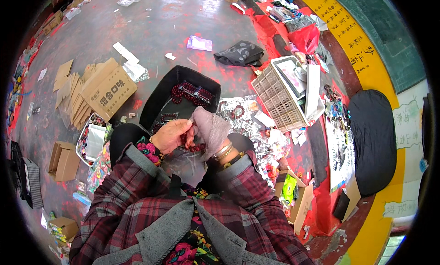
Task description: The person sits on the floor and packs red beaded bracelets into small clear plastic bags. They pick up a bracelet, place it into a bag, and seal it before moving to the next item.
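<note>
My left hand (169,135) is closed, its thumb and fingers pinching a string of dark red beads (196,147). Against it, my right hand (223,145) is mostly hidden under a mauve-grey cloth (211,129) that it grips against the beads. The lower end of the bead string hangs between both hands. Just beyond them a black fabric bin (211,85) stands on the floor, holding several dark red bead bracelets (195,94), some in clear wrapping. Clear plastic bags (233,110) lie right of the bin, with another bracelet among them.
Flattened cardboard (107,88) leans at the left, near a white basket (85,157) of small goods. A beige crate (277,97) stands at the right. Beside my right arm is an open carton (302,203). Further off lies a dark patterned bag (239,54).
</note>
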Demonstrator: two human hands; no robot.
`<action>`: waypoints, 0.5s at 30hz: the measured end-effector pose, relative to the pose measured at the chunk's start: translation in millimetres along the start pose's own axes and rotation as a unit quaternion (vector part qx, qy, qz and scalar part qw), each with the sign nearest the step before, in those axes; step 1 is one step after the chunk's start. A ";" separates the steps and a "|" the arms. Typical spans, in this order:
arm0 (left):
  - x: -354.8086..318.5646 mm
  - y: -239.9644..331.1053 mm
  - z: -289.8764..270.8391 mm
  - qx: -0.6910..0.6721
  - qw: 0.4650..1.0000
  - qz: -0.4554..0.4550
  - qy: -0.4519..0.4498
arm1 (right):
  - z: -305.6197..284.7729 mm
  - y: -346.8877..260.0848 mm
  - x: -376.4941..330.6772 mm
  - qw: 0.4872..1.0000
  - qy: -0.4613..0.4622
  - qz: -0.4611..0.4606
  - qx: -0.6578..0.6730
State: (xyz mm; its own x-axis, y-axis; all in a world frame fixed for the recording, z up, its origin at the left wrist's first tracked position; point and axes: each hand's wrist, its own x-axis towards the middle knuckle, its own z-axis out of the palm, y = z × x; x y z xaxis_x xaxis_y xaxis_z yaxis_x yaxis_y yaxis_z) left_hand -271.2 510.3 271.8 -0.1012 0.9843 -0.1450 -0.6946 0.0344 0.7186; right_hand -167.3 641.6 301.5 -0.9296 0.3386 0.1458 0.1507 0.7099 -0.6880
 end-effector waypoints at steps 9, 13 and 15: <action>-2.2 7.1 10.9 -0.110 0.991 0.077 -0.004 | -13.8 -10.9 4.9 0.978 0.081 -0.183 -0.066; 0.9 -2.3 -2.0 -0.054 0.998 0.012 -0.024 | 0.3 0.8 1.1 0.999 -0.011 -0.018 -0.046; 1.8 -4.9 -6.5 -0.037 0.999 0.033 -0.022 | -13.8 -26.4 -1.9 0.982 0.020 0.010 -0.186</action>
State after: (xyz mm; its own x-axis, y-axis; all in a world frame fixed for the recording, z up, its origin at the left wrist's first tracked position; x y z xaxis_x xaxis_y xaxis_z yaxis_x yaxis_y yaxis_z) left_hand -272.6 510.7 263.6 -0.1183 0.9906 -0.0684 -0.7384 -0.0417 0.6731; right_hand -164.8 630.7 329.2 -0.9123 0.3734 0.1683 0.2880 0.8770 -0.3847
